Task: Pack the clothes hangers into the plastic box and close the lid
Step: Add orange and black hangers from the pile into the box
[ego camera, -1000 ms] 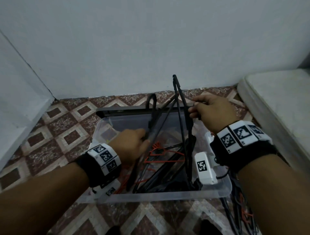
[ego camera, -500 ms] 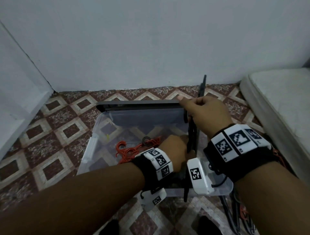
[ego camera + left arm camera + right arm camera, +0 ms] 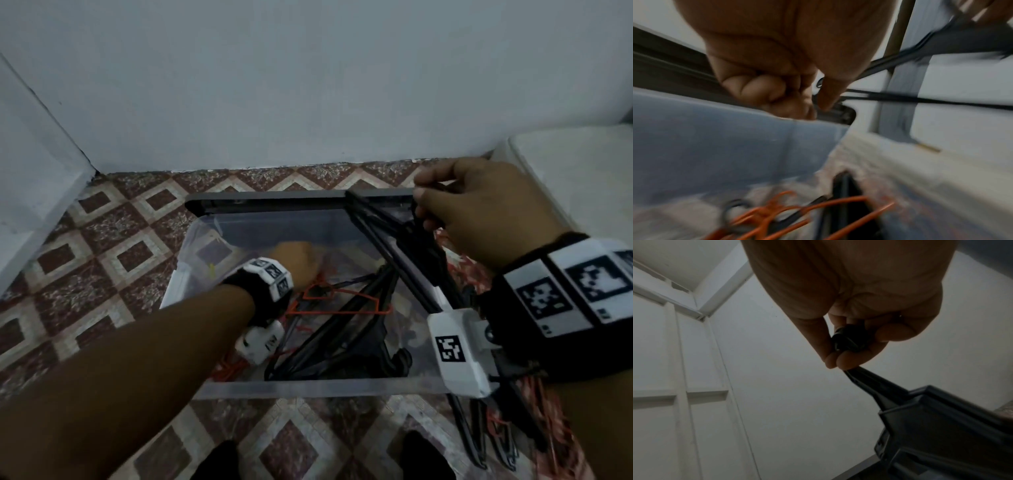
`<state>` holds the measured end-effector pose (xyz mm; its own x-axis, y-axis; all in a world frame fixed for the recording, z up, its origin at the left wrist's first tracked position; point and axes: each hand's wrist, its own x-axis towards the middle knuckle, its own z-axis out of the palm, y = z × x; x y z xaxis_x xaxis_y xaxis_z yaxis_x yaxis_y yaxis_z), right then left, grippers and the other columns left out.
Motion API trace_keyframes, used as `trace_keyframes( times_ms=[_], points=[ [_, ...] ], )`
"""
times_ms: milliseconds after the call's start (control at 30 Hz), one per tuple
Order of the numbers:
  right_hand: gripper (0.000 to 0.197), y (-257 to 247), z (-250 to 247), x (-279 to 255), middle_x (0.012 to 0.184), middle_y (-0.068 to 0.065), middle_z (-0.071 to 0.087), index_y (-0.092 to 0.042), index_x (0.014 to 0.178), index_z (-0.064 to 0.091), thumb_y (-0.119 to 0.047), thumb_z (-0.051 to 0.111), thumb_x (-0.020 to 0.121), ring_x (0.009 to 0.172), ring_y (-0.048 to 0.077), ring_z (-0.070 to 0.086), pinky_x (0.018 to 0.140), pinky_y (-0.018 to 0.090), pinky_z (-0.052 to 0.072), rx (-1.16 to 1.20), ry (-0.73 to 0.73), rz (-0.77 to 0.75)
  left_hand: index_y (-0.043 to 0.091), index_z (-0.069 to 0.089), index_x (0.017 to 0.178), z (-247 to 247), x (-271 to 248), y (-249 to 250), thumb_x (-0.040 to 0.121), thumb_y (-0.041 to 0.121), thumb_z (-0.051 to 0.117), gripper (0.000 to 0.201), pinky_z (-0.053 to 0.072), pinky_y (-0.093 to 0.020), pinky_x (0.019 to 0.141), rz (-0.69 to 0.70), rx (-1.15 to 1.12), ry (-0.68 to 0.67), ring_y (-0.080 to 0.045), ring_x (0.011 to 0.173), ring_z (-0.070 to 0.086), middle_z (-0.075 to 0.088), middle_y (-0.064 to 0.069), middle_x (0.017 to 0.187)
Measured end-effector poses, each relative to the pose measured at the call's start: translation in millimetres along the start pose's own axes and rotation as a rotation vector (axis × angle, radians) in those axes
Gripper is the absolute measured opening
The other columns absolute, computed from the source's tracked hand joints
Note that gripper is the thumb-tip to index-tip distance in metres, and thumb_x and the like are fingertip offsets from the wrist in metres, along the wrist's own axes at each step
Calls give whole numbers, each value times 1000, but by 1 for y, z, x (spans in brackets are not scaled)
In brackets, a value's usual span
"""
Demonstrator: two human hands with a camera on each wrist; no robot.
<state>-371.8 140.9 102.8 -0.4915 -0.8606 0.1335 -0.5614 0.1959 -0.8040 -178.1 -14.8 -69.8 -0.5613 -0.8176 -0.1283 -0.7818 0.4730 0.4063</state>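
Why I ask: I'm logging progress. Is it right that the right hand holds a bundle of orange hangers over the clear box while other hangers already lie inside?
Not quite: the bundle the right hand grips is black hangers, not orange, as the head view shows. The orange hangers lie inside the clear box with other black ones.

Plastic box [image 3: 308, 389]: one, clear
Lid [image 3: 267, 200]: one, dark, at the box's far edge
Hands: two
Black hangers [image 3: 342, 346]: several, tangled, not countable
Orange hangers [image 3: 342, 303]: several, not countable
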Motion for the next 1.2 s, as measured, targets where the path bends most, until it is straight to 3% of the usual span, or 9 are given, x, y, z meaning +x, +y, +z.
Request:
trace_keyframes(
  times_ms=[67, 167, 333, 500, 600, 700, 833, 1033, 1200],
  points=[
    [8, 0, 1, -1, 66, -5, 71, -25, 81, 66, -27, 63, 88, 62, 13, 68, 66, 32, 55, -68, -35, -30, 11, 59, 81, 10, 22, -37, 93, 50, 51, 42, 43, -35, 68, -97, 172, -150, -32, 75, 58, 60, -17, 83],
    [12, 4, 2, 1, 65, -6, 69, -24, 80, 66, -23, 59, 90, 59, 9, 66, 63, 25, 55, -99, -68, -29, 13, 63, 113, 32, 50, -78, 89, 48, 55, 44, 45, -31, 79, -167, 314, -288, -31, 98, 61, 63, -13, 117],
    [18, 12, 11, 10, 51, -18, 60, -25, 83, 66, -31, 50, 88, 49, 1, 55, 41, 14, 37, -98, -25, -13, 16, 41, 143, 81, 78, -112, 88, 27, 64, 61, 49, -44, 96, -244, 419, -342, -37, 117, 56, 49, -14, 142],
    [19, 20, 23, 17, 51, -19, 56, -19, 90, 64, -29, 48, 91, 43, 2, 49, 36, 12, 32, -99, 55, -58, 19, 9, 156, 116, 94, -118, 88, 35, 66, 89, 40, -49, 107, -351, 243, -408, -39, 134, 41, 29, -16, 157],
    [18, 20, 27, 17, 54, -22, 56, -22, 89, 65, -30, 48, 90, 47, 1, 51, 42, 14, 36, -122, 66, -70, 15, 36, 146, 113, 94, -109, 92, 37, 58, 62, 43, -45, 105, -336, 48, -331, -36, 126, 50, 42, -16, 149],
    [18, 18, 28, 18, 54, -23, 56, -22, 88, 65, -29, 49, 90, 46, -1, 50, 44, 11, 36, -116, 82, -81, 10, 64, 109, 92, 89, -90, 95, 41, 54, 36, 49, -40, 93, -267, -51, -222, -34, 100, 61, 65, -14, 115],
    [17, 14, 27, 19, 56, -20, 59, -21, 90, 65, -28, 49, 88, 46, 0, 51, 42, 12, 33, -94, 99, -72, 8, 65, 97, 48, 65, -52, 94, 40, 57, 33, 44, -27, 75, -137, -31, -157, -30, 90, 62, 67, -12, 97],
    [24, 7, 21, 15, 68, -11, 64, -23, 91, 64, -35, 45, 80, 61, 4, 57, 55, 24, 41, -52, 163, -72, 20, 52, 80, -40, 17, -20, 94, 30, 57, 18, 34, -29, 59, -5, -41, 147, -24, 70, 54, 55, 0, 72],
    [24, 3, 15, 11, 65, -9, 65, -29, 87, 64, -37, 44, 77, 55, 9, 58, 58, 32, 53, 11, 192, -62, 14, 55, 79, -88, -19, -20, 91, 30, 62, 22, 41, -32, 65, -11, 106, 132, -27, 79, 58, 61, -5, 83]
  ],
)
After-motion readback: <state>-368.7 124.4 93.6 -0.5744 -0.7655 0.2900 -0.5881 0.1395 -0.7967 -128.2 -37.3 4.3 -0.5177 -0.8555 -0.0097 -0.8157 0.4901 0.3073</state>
